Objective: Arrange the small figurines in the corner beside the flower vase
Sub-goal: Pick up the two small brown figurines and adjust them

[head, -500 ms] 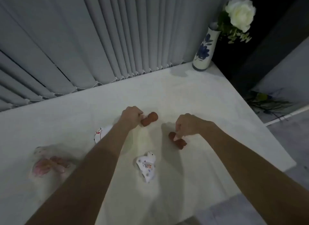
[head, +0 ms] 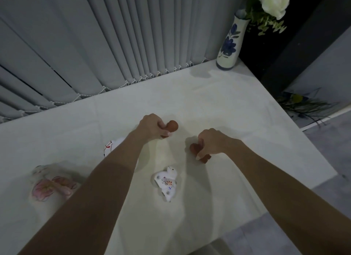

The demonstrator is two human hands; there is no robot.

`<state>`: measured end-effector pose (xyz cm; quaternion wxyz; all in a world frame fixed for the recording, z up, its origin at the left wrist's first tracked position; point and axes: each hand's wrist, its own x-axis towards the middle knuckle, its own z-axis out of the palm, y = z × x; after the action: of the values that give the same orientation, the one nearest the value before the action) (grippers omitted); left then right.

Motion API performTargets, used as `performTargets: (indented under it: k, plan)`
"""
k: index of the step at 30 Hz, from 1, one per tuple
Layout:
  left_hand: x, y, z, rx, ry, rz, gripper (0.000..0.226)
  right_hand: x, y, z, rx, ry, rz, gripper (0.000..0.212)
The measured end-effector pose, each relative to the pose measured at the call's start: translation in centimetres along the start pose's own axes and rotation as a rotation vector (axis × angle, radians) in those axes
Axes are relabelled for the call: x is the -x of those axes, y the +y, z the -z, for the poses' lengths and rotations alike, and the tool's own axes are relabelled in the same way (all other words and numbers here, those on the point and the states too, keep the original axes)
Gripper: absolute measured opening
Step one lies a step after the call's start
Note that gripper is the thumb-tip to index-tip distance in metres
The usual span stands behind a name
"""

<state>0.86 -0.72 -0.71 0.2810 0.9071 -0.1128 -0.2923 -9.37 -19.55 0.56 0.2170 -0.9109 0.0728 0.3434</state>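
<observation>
My left hand (head: pixel 151 126) is closed around a reddish-brown figurine (head: pixel 171 126), whose round head sticks out to the right. My right hand (head: pixel 210 142) grips a second reddish-brown figurine (head: pixel 194 147) just above the white table (head: pixel 218 103). A white painted rabbit figurine (head: pixel 168 182) lies on the table between my forearms. Another white figurine (head: pixel 111 147) is partly hidden behind my left forearm. The blue-flowered white vase (head: pixel 230 44) with a white rose (head: pixel 275 1) stands in the far right corner.
A pale figurine with pink flower painting (head: pixel 49 186) sits at the left. Grey vertical blinds (head: pixel 114 46) hang along the table's far edge. The table's right edge drops to a grey floor, where a spray of greenery (head: pixel 303 103) lies.
Both hands have kept their hold on the brown figurines; the view has shifted slightly, bringing the vase closer to the top right.
</observation>
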Motion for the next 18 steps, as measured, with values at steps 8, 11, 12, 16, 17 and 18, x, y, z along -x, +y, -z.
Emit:
performTargets:
  k: [8,11,12,16,17,18]
  plan:
    - [-0.5,0.6,-0.2,-0.016,0.024,0.047,0.031,0.1,-0.2,-0.4,-0.017,0.006,-0.025,0.047]
    - [-0.6,0.7,-0.4,0.019,0.017,0.088,0.03,0.1,-0.2,-0.5,-0.024,0.005,-0.031,0.046]
    - [-0.6,0.8,-0.6,0.03,0.016,0.102,0.03,0.1,-0.2,-0.5,-0.027,0.008,-0.03,0.046]
    - [-0.3,1.5,-1.1,0.04,0.002,0.147,0.032,0.1,-0.3,-0.5,-0.041,0.015,-0.027,0.049]
    - [-0.2,1.7,-1.3,0.03,-0.011,0.142,0.032,0.1,-0.3,-0.5,-0.041,0.016,-0.026,0.049]
    - [-0.1,1.8,-1.5,0.025,-0.023,0.136,0.032,0.1,-0.3,-0.5,-0.04,0.016,-0.026,0.049]
